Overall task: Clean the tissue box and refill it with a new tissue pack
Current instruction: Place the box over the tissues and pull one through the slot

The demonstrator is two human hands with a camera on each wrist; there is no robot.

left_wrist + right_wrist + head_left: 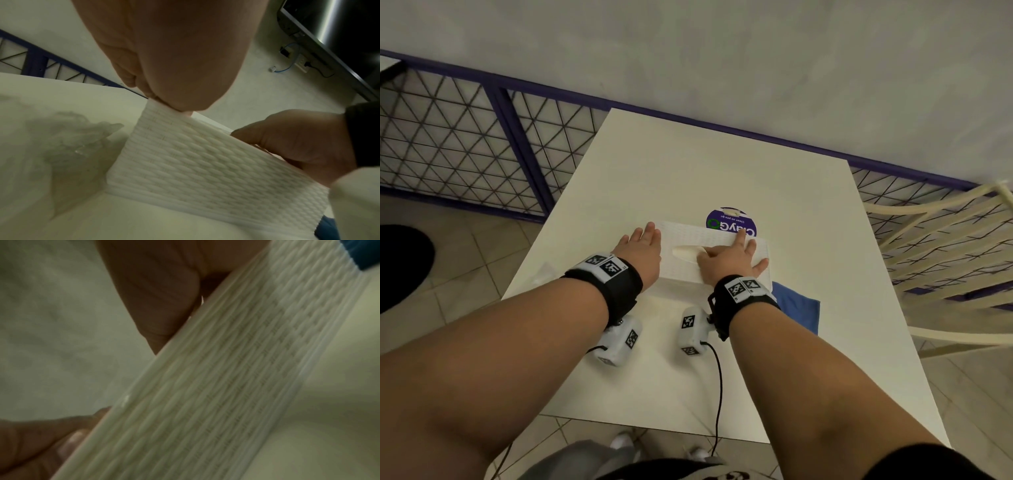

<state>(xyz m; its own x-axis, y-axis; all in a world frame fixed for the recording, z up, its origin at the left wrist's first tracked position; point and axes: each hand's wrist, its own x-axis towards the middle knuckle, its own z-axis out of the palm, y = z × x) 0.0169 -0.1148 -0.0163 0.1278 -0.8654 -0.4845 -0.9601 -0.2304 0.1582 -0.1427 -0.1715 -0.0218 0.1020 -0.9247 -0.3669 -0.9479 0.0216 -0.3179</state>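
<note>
A white tissue box (685,236) with a woven texture lies lengthwise on the white table (688,164). A pale tissue shows in its oval top slot (686,253). My left hand (643,246) lies against the box's left end with straight fingers. In the left wrist view the left hand (174,56) touches the top corner of the box (205,170). My right hand (732,260) lies spread on the lid just right of the slot, pressing down. The right wrist view is blurred and shows the right hand (160,296) on the edge of the box (226,378).
A blue cloth (799,308) lies at the box's near right corner. Behind the box is a round purple sticker (731,222). Crumpled clear plastic (546,274) sits left of it. A cream chair (945,246) stands to the right, and a purple mesh fence (465,137) runs behind.
</note>
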